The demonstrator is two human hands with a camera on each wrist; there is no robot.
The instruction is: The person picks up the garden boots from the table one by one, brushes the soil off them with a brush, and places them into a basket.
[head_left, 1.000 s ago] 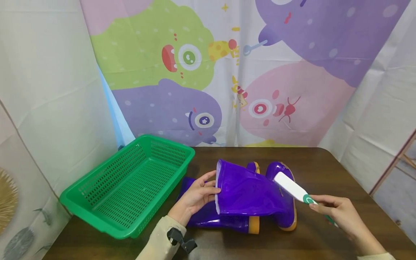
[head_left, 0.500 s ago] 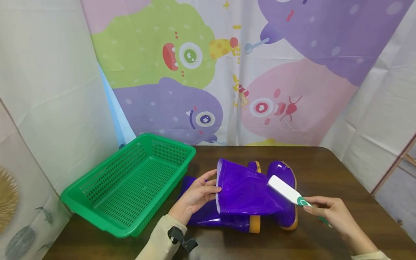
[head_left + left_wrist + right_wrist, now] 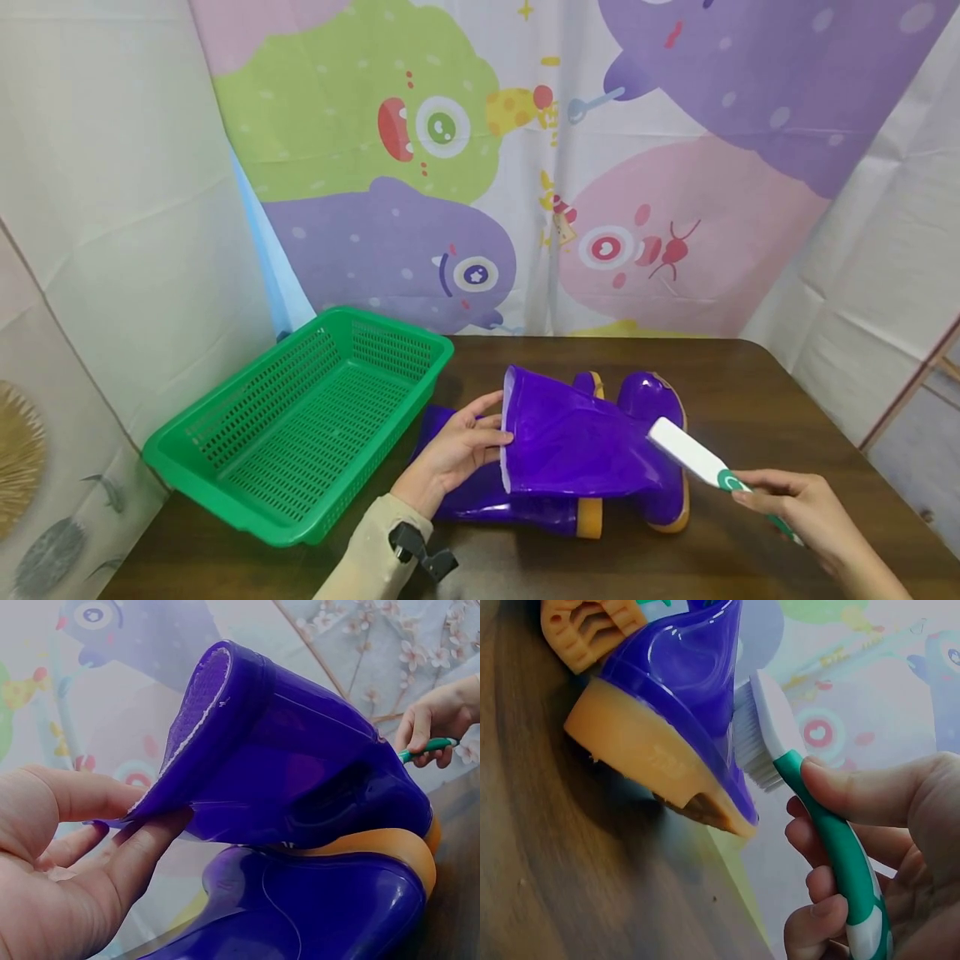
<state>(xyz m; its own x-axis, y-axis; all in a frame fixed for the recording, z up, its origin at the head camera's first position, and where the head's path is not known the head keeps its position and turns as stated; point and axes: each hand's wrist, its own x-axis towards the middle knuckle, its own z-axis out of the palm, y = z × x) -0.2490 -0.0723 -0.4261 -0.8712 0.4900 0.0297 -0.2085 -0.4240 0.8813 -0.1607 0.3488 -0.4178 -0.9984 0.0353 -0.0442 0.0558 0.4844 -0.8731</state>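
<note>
A glossy purple rain boot [image 3: 570, 437] with a yellow sole lies tilted across a second purple boot [image 3: 517, 510] on the table. My left hand [image 3: 459, 450] pinches the rim of the upper boot's shaft between thumb and fingers, as the left wrist view shows, where the shaft opening [image 3: 196, 705] gapes. My right hand [image 3: 798, 507] grips the green-and-white handle of a scrubbing brush [image 3: 690, 452]. In the right wrist view the white bristles [image 3: 751, 739] face the purple foot of the boot [image 3: 679, 664], at or very near its surface; contact is unclear.
A green perforated plastic basket [image 3: 300, 533] stands left of the boots. The dark wooden table [image 3: 780, 417] reaches back to a curtain [image 3: 450, 267] printed with cartoon monsters. White cloth [image 3: 142, 183] hangs on the left side.
The brush first slid left along the boot, then came back right and slightly nearer me, toward the foot. My left hand keeps its hold on the rim, and the boots stay put.
</note>
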